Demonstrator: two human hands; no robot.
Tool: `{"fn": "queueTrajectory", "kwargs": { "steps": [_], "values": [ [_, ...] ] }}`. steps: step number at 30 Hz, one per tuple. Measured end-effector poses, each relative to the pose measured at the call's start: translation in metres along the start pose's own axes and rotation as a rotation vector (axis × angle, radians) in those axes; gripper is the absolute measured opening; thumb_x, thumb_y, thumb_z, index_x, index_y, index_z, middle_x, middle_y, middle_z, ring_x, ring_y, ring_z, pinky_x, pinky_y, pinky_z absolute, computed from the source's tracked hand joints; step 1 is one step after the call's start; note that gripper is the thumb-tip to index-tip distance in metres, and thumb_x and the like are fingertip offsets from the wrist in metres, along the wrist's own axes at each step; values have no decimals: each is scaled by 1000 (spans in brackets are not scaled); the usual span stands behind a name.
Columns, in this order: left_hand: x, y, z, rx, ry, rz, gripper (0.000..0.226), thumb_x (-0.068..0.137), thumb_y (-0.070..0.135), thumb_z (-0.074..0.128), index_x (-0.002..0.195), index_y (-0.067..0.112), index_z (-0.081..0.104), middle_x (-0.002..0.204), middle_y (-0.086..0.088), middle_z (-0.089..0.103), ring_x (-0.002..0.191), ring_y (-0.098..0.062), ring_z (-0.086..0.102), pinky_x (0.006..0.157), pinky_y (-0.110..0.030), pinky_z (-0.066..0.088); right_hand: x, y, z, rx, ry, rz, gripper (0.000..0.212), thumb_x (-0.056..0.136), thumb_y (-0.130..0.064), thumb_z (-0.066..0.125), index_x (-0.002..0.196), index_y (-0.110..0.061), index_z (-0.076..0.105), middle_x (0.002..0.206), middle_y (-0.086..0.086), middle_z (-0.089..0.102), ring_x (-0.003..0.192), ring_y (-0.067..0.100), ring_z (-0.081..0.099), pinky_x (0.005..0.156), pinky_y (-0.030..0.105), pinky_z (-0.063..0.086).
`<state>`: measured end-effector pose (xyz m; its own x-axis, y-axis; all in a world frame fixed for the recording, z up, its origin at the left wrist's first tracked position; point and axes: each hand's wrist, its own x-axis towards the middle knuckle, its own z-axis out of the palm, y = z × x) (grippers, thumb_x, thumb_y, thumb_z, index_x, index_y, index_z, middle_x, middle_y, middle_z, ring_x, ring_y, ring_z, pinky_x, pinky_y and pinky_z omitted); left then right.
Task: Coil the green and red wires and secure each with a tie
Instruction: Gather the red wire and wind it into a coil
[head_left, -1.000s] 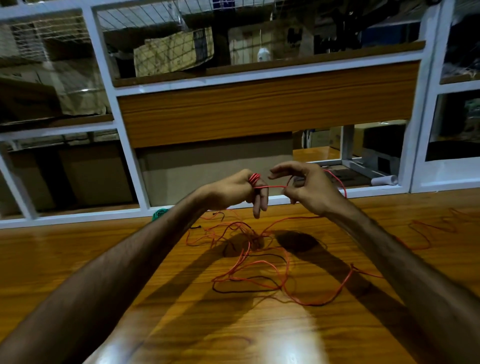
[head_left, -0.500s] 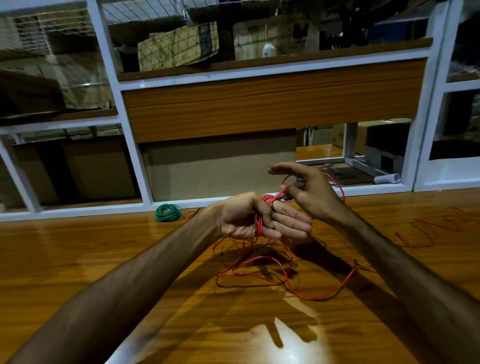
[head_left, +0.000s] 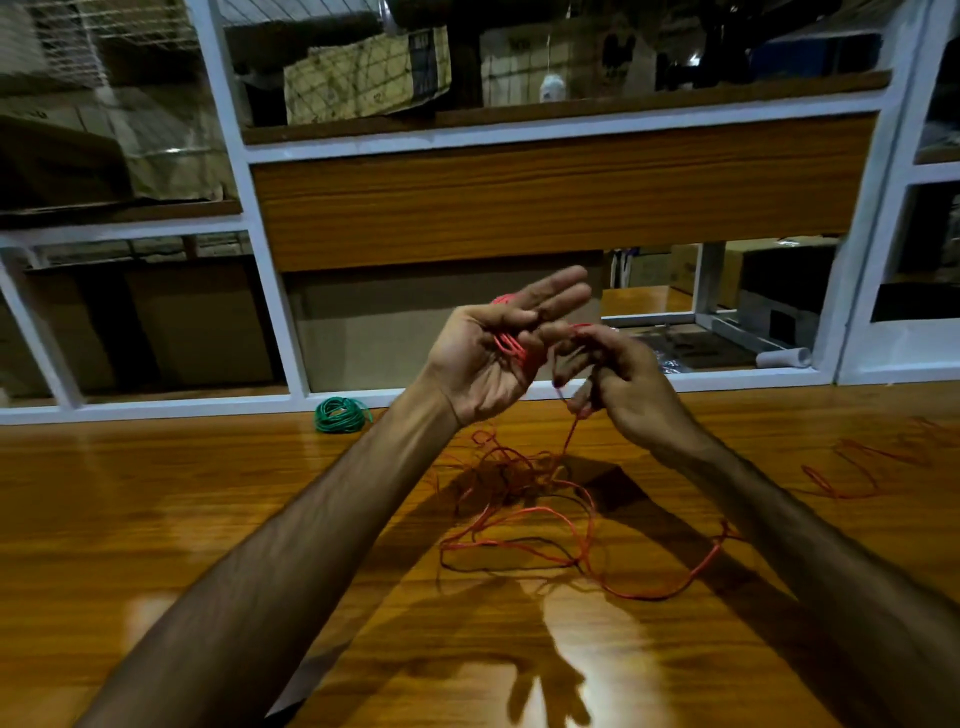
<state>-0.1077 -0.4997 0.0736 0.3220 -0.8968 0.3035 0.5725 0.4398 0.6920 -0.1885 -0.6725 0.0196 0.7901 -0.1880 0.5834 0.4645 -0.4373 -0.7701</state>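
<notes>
My left hand (head_left: 491, 353) is raised palm up, fingers stretched out, with several turns of red wire (head_left: 511, 345) wound around them. My right hand (head_left: 615, 382) is just right of it, pinching the same red wire, which drops from its fingers to a loose red tangle (head_left: 540, 512) on the wooden table (head_left: 208, 519). More red wire trails off to the right (head_left: 852, 478). A green wire coil (head_left: 338, 414) lies on the table at the back, left of my hands, untouched.
A white-framed partition with glass panes and a wooden panel (head_left: 545, 192) stands along the table's far edge. A white roll (head_left: 784, 357) lies behind the opening at right. Cardboard boxes sit on shelves beyond.
My left hand has turned from palm down to palm up and lifted, with the red turns still on its fingers. My right hand has dropped to its right side, feeding the wire.
</notes>
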Motion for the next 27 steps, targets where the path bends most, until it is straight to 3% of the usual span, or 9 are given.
{"fn": "queueTrajectory", "kwargs": {
  "steps": [3, 6, 8, 11, 16, 18, 24, 25, 27],
  "values": [
    [7, 7, -2, -85, 56, 111, 51, 98, -6, 26, 136, -9, 60, 134, -26, 66, 114, -39, 71, 82, -30, 64, 2, 4, 4, 101, 122, 133, 39, 106, 5, 30, 99, -17, 61, 72, 7, 61, 55, 15, 57, 50, 28, 50],
    [11, 10, -9, -166, 121, 188, 53, 98, -8, 24, 142, -10, 54, 144, -27, 58, 135, -43, 56, 101, -40, 58, 6, 3, 8, 259, 222, 291, 36, 106, -1, 33, 88, -15, 60, 63, 1, 52, 48, 8, 46, 46, 23, 42],
    [13, 9, -14, -189, 180, 239, 54, 98, -8, 25, 146, -8, 51, 146, -27, 57, 140, -44, 51, 110, -43, 51, 6, 4, 8, 429, 256, 392, 36, 105, -1, 34, 84, -14, 59, 63, 0, 49, 48, 6, 43, 46, 21, 39],
    [13, 15, -16, -230, 233, 330, 55, 95, -8, 33, 147, -5, 49, 143, -28, 59, 137, -44, 54, 110, -44, 49, 5, 6, 4, 655, 267, 471, 37, 101, 7, 30, 82, -12, 55, 68, 2, 45, 53, 7, 38, 40, 15, 34],
    [13, 24, -17, -239, 266, 390, 59, 91, -7, 38, 149, -5, 47, 143, -28, 60, 137, -45, 54, 121, -44, 39, 3, 4, 1, 822, 198, 507, 28, 105, -7, 35, 83, -13, 52, 63, -1, 43, 45, 5, 36, 32, 14, 24],
    [15, 25, -17, -258, 285, 409, 54, 96, -5, 36, 149, -4, 46, 143, -28, 59, 138, -45, 52, 122, -47, 37, 4, 5, 2, 713, 149, 468, 30, 103, -2, 32, 83, -13, 51, 62, -1, 42, 45, 6, 35, 32, 16, 23],
    [18, 40, -22, -129, 353, 498, 52, 110, 25, 32, 156, 0, 37, 157, -19, 48, 153, -34, 34, 129, -45, 21, 0, 18, 15, -88, -9, 207, 43, 90, 21, 29, 73, -11, 54, 66, 1, 47, 57, 12, 43, 44, 19, 30],
    [20, 41, -24, -56, 376, 514, 53, 108, 28, 34, 153, 1, 41, 159, -16, 46, 156, -30, 30, 129, -42, 18, 0, 22, 19, -142, -45, 191, 47, 86, 24, 29, 69, -13, 53, 65, 0, 47, 57, 13, 42, 45, 19, 28],
    [25, 36, -29, 82, 420, 550, 35, 100, 28, 43, 126, 10, 59, 155, -7, 51, 156, -20, 30, 121, -32, 25, 2, 29, 26, -219, -77, 150, 50, 82, 23, 30, 65, -18, 53, 62, -2, 47, 56, 11, 40, 47, 25, 26]
  ]
}}
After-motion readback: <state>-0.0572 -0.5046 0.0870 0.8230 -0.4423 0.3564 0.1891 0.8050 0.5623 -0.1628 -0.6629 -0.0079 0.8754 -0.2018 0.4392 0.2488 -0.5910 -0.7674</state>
